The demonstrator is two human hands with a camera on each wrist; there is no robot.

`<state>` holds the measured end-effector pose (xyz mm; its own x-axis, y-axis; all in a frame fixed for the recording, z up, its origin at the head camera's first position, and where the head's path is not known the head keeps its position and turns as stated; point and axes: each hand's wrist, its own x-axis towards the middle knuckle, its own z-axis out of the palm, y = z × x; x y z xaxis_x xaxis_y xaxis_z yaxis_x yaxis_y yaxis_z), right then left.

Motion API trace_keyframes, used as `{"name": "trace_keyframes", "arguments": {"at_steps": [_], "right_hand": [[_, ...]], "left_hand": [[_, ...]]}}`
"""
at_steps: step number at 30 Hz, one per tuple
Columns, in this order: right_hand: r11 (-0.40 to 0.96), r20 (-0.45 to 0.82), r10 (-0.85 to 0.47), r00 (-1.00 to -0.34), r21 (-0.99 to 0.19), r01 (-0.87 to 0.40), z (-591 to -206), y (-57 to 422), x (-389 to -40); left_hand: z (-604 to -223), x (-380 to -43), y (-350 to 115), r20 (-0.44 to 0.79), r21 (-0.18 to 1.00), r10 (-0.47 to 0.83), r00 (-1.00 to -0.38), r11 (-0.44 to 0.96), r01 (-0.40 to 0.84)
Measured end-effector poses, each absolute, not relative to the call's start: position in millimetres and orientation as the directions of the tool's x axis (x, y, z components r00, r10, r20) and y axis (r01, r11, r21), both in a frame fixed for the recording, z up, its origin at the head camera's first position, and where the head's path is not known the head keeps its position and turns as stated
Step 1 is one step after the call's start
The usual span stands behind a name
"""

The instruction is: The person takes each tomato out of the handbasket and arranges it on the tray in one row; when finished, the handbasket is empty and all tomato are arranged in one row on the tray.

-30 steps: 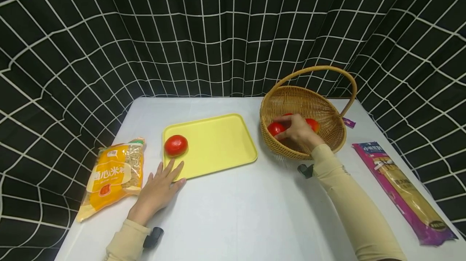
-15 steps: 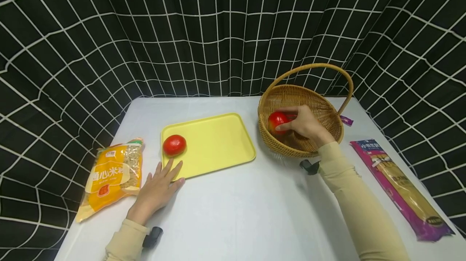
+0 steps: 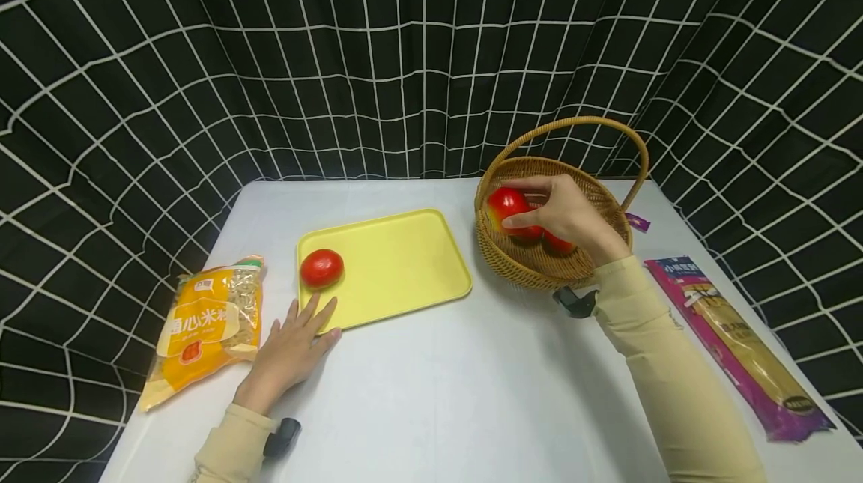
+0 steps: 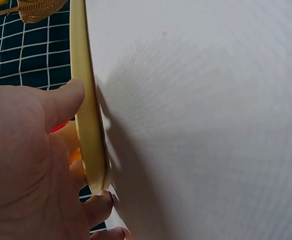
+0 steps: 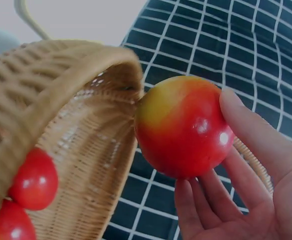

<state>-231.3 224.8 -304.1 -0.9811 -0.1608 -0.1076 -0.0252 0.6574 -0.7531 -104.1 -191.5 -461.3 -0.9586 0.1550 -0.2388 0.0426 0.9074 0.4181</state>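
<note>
My right hand (image 3: pixel 571 215) pinches a red-and-yellow apple (image 3: pixel 506 204) between thumb and fingers, above the left side of a wicker basket (image 3: pixel 507 264). In the right wrist view the held apple (image 5: pixel 183 127) is beside the basket's rim, and two red fruits (image 5: pixel 35 179) lie inside the basket. My left hand (image 3: pixel 291 352) rests with fingers spread at the near left corner of a yellow tray (image 3: pixel 398 262). A red round fruit (image 3: pixel 321 269) sits on the tray's left end, just beyond those fingertips. In the left wrist view my thumb lies along the tray's rim (image 4: pixel 87 107).
An orange bag of pasta-like pieces (image 3: pixel 209 326) lies left of the tray. On the right is a long purple noodle packet (image 3: pixel 742 348). A small purple wrapper (image 3: pixel 637 222) shows behind the basket, whose tall handle (image 3: pixel 573 123) arches over it. Black gridded cloth surrounds the white table.
My right hand has gripped an apple low in the basket and raised it up and leftward, uncovering the red fruits beneath. My left hand keeps its place at the tray corner.
</note>
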Motion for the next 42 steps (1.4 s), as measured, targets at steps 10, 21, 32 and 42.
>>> {"name": "trace_keyframes", "arguments": {"at_steps": [10,21,32,42], "right_hand": [[0.584,-0.05,-0.247,-0.968,-0.804,-0.107,-298.9,197.5,-228.2],[0.486,-0.052,-0.313,-0.948,-0.867,-0.113,-320.1,139.4,-244.4],[0.51,-0.079,-0.364,-0.928,-0.85,-0.128,-359.8,68.0,-260.1],[0.553,-0.095,-0.397,-0.913,-0.818,-0.156,-395.0,19.0,-259.0]], "left_hand": [[-461.9,-105.4,-193.1,-0.238,0.419,0.158,-0.958,0.907,0.046],[-461.5,-106.9,-190.9,-0.241,0.414,0.16,-0.957,0.909,0.048],[-462.3,-107.0,-190.9,-0.238,0.415,0.159,-0.958,0.909,0.048],[-464.0,-107.3,-194.2,-0.254,0.419,0.146,-0.956,0.908,0.028]]}}
